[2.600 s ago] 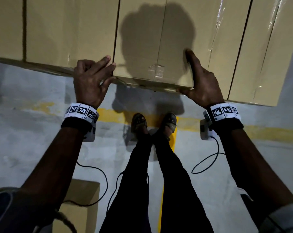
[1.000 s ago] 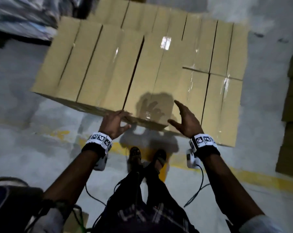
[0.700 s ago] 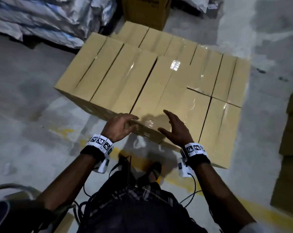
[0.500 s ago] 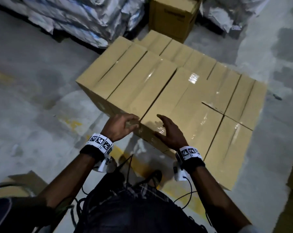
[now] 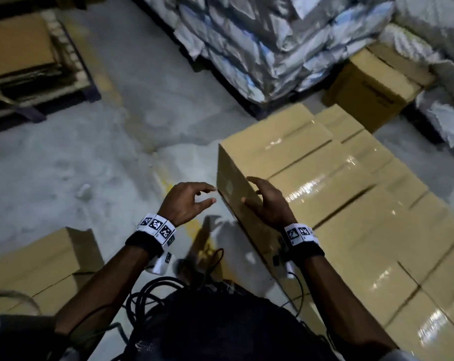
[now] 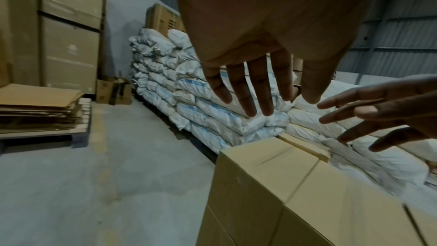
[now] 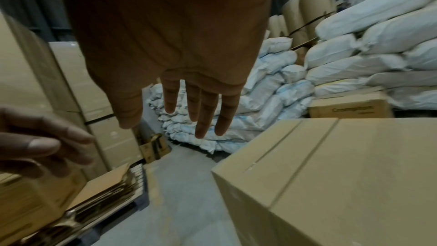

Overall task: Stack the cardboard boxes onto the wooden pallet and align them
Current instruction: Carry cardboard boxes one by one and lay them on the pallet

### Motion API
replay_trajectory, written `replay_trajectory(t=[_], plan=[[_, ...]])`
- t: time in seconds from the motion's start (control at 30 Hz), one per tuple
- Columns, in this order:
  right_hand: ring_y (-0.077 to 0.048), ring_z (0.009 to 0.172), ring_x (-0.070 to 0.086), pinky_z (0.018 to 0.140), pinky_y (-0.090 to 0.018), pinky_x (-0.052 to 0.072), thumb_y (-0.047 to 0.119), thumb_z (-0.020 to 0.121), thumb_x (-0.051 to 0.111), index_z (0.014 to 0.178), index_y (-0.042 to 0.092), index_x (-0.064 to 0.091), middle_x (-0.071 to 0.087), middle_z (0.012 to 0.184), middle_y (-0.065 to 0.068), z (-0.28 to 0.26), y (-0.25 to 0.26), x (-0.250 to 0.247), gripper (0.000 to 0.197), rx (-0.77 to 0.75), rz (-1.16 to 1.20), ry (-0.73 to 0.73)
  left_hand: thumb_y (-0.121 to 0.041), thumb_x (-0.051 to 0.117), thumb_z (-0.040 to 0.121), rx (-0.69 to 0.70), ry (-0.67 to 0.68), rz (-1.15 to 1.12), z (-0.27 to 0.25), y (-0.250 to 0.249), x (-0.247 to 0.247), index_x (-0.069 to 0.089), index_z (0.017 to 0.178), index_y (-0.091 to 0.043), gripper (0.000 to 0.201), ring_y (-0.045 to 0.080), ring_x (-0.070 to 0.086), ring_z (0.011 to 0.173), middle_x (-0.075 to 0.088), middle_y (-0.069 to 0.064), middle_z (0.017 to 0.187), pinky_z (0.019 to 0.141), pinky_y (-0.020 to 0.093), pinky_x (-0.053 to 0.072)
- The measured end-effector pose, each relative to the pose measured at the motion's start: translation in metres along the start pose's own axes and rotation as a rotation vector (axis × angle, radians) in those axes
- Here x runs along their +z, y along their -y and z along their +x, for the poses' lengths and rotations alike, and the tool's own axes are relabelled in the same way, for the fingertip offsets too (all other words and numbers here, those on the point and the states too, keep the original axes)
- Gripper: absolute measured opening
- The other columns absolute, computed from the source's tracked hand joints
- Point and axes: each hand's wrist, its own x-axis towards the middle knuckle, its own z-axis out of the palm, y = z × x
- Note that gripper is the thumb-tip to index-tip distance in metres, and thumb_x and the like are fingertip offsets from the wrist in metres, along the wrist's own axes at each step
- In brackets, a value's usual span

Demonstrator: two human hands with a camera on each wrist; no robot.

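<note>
Loose carton on floor at near left, not yet stacked. Left hand and right hand both spread, empty, beside near corner of stacked boxes. Top layer looks flush; pallet hidden beneath; sacks beyond.
</note>
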Motion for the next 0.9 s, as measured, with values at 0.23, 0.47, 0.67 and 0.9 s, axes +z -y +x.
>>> replay_trajectory(t=[0.23,0.47,0.67,0.9], plan=[[-0.032,0.118,0.064,0.096,-0.020,0.042,0.032,0.095,0.074,0.145,0.005,0.055,0.060,0.143,-0.013,0.118,0.109,0.073,0.060,-0.247,-0.005,0.155,-0.057,0.067,0.087,-0.194,-0.204,-0.046,0.006,0.096,-0.086,0.074,0.117,-0.037,0.038,0.009,0.069,0.092,0.076,-0.014,0.111,0.087,0.036,0.056],[-0.019,0.110,0.065,0.097,-0.037,0.054,0.042,0.096,0.071,0.148,0.022,0.052,0.055,0.148,0.002,0.215,0.186,0.141,0.060,-0.383,0.004,0.337,-0.046,0.076,0.090,-0.448,-0.376,-0.120,-0.016,0.169,-0.133,0.071,0.123,-0.037,0.034,0.013,0.070,0.095,0.076,-0.012,0.109,0.089,0.036,0.055],[-0.018,0.111,0.064,0.097,-0.036,0.053,0.042,0.095,0.071,0.149,0.025,0.051,0.052,0.150,0.005,0.311,0.262,0.217,0.060,-0.503,-0.002,0.571,-0.045,0.076,0.090,-0.720,-0.518,-0.214,-0.041,0.241,-0.173,0.067,0.128,-0.036,0.040,0.014,0.069,0.100,0.075,-0.010,0.113,0.091,0.034,0.054],[-0.015,0.117,0.060,0.102,-0.033,0.049,0.046,0.096,0.069,0.151,0.029,0.048,0.050,0.151,0.008,0.416,0.363,0.313,0.061,-0.762,-0.078,0.867,-0.061,0.074,0.086,-1.038,-0.640,-0.286,-0.052,0.324,-0.232,0.057,0.140,-0.037,0.061,0.017,0.067,0.112,0.070,-0.006,0.127,0.096,0.035,0.053]])
